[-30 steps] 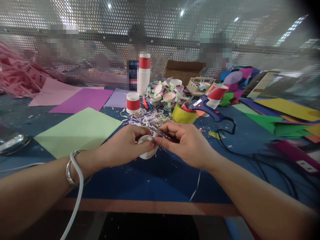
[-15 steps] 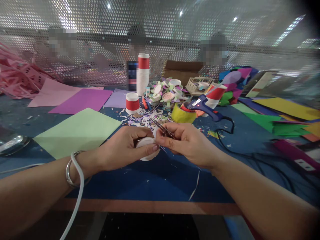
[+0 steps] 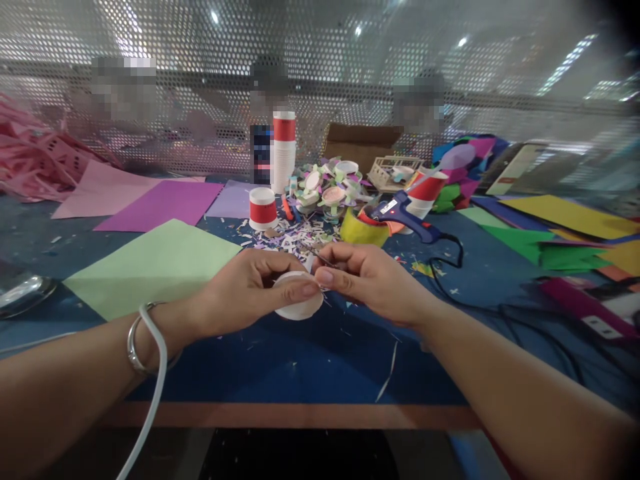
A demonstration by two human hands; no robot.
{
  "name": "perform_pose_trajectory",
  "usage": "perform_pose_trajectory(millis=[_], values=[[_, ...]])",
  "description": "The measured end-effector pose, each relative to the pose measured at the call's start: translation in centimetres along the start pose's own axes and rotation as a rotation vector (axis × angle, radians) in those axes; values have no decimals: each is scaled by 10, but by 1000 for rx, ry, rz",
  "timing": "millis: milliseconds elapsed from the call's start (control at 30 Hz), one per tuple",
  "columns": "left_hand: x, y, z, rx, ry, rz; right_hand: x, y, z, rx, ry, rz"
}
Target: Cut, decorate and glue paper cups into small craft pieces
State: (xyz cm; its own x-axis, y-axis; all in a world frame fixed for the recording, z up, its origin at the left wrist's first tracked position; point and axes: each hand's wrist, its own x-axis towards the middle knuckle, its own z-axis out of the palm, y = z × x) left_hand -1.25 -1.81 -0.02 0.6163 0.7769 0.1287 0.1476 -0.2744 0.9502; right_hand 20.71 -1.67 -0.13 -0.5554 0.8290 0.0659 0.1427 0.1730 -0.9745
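Observation:
My left hand (image 3: 255, 290) is closed on a round white paper cup piece (image 3: 299, 308), its thumb lying across the top. Close against it, my right hand (image 3: 363, 280) is closed on small dark scissors (image 3: 323, 258); the blades point away to the upper left and most of the tool is hidden in the fingers. The right thumb and fingertips touch the edge of the white piece. Beyond both hands lie paper scraps (image 3: 305, 237) in white and purple. A red-and-white paper cup (image 3: 263, 210) stands behind my left hand.
A blue glue gun (image 3: 407, 215) rests by a yellow tape roll (image 3: 363, 228), its black cord running right. Behind stand a cup stack (image 3: 283, 160) and a pile of paper flowers (image 3: 330, 187). Green paper (image 3: 155, 263) lies left, a purple power strip (image 3: 585, 307) right.
The white piece has turned slightly, showing more of its round face. The scissors have sunk deeper into my right fingers and show less. The view has shifted slightly.

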Motion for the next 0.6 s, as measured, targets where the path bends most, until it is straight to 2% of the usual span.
perform_pose_trajectory(millis=[167,367,600], values=[[2,-5,-6,-27,30,3,-2,-4,-1,-273,74,-131],[3,-9,-8,19,81,42,-7,-6,0,-482,111,-153],[-2,-10,-8,171,112,82,-10,-5,0,-650,105,-223]])
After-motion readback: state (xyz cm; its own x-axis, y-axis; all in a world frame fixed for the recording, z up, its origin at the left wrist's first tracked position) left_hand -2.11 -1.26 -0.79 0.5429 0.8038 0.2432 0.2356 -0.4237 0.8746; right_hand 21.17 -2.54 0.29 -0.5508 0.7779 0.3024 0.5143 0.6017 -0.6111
